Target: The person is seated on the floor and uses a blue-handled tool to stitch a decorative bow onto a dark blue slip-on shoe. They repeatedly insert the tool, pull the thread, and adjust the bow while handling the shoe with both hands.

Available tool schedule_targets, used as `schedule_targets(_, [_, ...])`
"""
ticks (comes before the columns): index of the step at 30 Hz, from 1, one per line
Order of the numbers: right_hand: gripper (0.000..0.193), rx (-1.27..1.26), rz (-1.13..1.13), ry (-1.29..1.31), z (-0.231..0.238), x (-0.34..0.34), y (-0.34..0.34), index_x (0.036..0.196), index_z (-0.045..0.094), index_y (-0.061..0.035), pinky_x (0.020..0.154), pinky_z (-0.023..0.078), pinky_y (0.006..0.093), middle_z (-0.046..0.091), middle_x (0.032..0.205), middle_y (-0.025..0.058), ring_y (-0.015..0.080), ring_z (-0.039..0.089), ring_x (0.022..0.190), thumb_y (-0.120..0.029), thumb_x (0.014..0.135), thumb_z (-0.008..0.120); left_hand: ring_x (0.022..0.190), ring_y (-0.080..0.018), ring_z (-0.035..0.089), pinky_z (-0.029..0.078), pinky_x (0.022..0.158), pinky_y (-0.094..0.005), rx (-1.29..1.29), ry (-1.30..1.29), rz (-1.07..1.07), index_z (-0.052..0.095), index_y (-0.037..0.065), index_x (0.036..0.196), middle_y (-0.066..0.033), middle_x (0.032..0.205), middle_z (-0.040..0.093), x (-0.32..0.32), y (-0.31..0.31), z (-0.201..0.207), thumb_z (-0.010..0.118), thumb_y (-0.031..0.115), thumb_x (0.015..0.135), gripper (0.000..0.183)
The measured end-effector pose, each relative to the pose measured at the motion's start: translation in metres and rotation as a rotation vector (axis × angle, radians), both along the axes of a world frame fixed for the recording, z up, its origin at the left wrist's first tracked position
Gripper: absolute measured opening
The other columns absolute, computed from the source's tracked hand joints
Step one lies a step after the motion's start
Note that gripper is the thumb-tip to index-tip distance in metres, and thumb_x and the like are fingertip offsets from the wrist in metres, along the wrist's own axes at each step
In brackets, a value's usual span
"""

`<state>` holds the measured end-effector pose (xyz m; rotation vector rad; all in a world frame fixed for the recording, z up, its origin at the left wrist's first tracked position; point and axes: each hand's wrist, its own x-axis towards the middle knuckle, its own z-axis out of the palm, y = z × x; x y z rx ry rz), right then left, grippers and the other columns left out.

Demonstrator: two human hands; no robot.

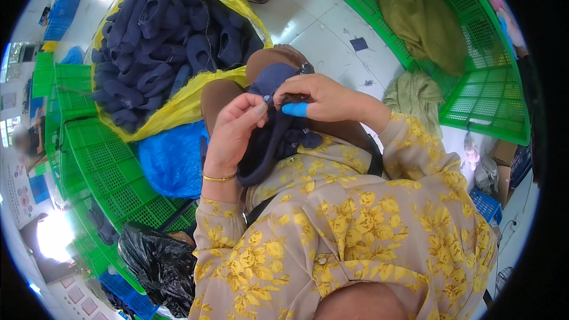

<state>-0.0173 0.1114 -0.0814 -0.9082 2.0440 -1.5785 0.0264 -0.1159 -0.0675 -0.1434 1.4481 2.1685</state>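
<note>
At the dial's centre, on the brown-trousered lap (347, 131), lies the navy fabric piece (267, 145). I see the left hand (238, 123), at nine o'clock, pinching its edge; the right hand (326, 98), at two o'clock, grips the cloth beside it, thumb in a blue wrap (295, 109). I judge it light, soft, scarcely slippery, best held by the rim. Similar pieces (160, 41) lie towards ten o'clock.

the scene is viewed from the wearer's head by one fisheye camera, tilted steeply down; the left hand (236, 123) and right hand (323, 98) are seen close, the tiled floor (320, 38) from farther off.
</note>
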Motion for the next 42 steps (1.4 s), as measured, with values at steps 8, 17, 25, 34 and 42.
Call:
schedule_targets(8, [0.014,-0.086,-0.279,0.32,-0.01,0.013,-0.011,0.095,0.063,-0.0029,0.07,0.046,0.0291,0.063,0.088,0.0046,0.015,0.057,0.075,-0.015,0.089,0.066,0.08,-0.0063,0.05,0.041,0.077,-0.0212,-0.202,0.089,0.032,0.061,0.005,0.097,0.002,0.088,0.059,0.006,0.016,0.005,0.06,0.012,0.095,0.008])
schedule_targets(17, [0.011,-0.953,-0.696,-0.861,-0.035,-0.01,0.053,0.105,0.059,-0.0075,0.052,0.035,0.0248,0.056,0.074,0.0014,0.0066,0.041,0.052,-0.015,0.098,0.055,0.075,-0.0041,0.046,0.038,0.07,-0.0181,-0.296,0.145,0.0,0.058,0.005,0.096,0.0055,0.084,0.056,0.012,0.019,0.013,0.059,0.012,0.096,0.006])
schedule_targets(25, [0.012,-1.202,-1.11,-0.827,-0.105,-0.045,0.152,0.106,0.049,0.0016,0.099,0.049,0.0577,0.05,0.072,0.0066,0.0224,0.054,0.068,-0.007,0.098,0.051,0.07,-0.004,0.043,0.039,0.067,-0.019,-0.712,0.467,-0.16,0.057,0.003,0.094,0.0049,0.083,0.054,0.012,0.017,0.011,0.06,0.011,0.096,0.009])
schedule_targets(34, [0.015,-1.058,-1.315,-0.717,-0.139,-0.056,0.201,0.11,0.048,0.0021,0.091,0.052,0.0573,0.052,0.074,0.0083,0.026,0.057,0.073,-0.005,0.098,0.05,0.067,-0.005,0.046,0.039,0.061,-0.0196,-0.29,0.14,-0.033,0.058,0.004,0.095,0.0016,0.081,0.056,0.006,0.015,0.013,0.06,0.008,0.095,0.004])
schedule_targets(42, [0.008,-0.974,-1.372,-0.603,-0.139,-0.063,0.241,0.101,0.052,0.0012,0.089,0.054,0.0574,0.053,0.078,0.0118,0.0279,0.058,0.076,-0.005,0.096,0.051,0.06,-0.0081,0.049,0.042,0.057,-0.0212,-1.012,0.75,-0.037,0.065,0.002,0.087,-0.0032,0.073,0.056,0.008,0.033,0.019,0.069,0.002,0.084,0.006])
